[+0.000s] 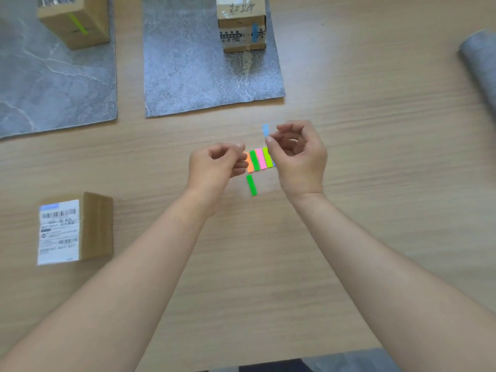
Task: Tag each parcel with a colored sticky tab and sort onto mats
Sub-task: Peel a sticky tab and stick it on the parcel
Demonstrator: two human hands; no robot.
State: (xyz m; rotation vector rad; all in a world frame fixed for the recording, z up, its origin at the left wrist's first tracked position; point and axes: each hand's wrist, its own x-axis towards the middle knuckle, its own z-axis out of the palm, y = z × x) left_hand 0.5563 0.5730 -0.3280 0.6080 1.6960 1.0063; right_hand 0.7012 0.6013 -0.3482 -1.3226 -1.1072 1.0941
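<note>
Where the frame cuts off on the left, a gray marble-look mat (53, 89) lies on the wooden table (375, 210). A cardboard parcel (73, 20) sits at its far end with a lime-green tab (77, 24) stuck on one side. Closer to the camera, another box, the labelled parcel (76, 228), sits straight on the wood with its white shipping label facing up, well apart from both mats.

Next over is the middle mat (193, 76), same gray pattern. The taped parcel (241, 30) stands at its far right corner with a blue tab on parcel (255, 32) stuck to the front face.

Front and center, the left hand (214, 165) has its fingers curled in, fingertips right at the orange end of the sticky tab pad (259, 159). Honestly can't tell if it's actually pinching the pad or just resting there. The pad lies flat on the table between the two hands, showing orange, green, pink and lime strips, with a bit of blue peeking out by the other hand. A loose green tab (251, 185) lies on the wood just below the pad.

The right hand (298, 154) pinches a light blue tab (265, 130) between thumb and forefinger. The tab sticks up above the pad, and the other fingers are loosely curled.

Far right, a rolled gray mat (480, 65) lies at the table's edge.
</note>
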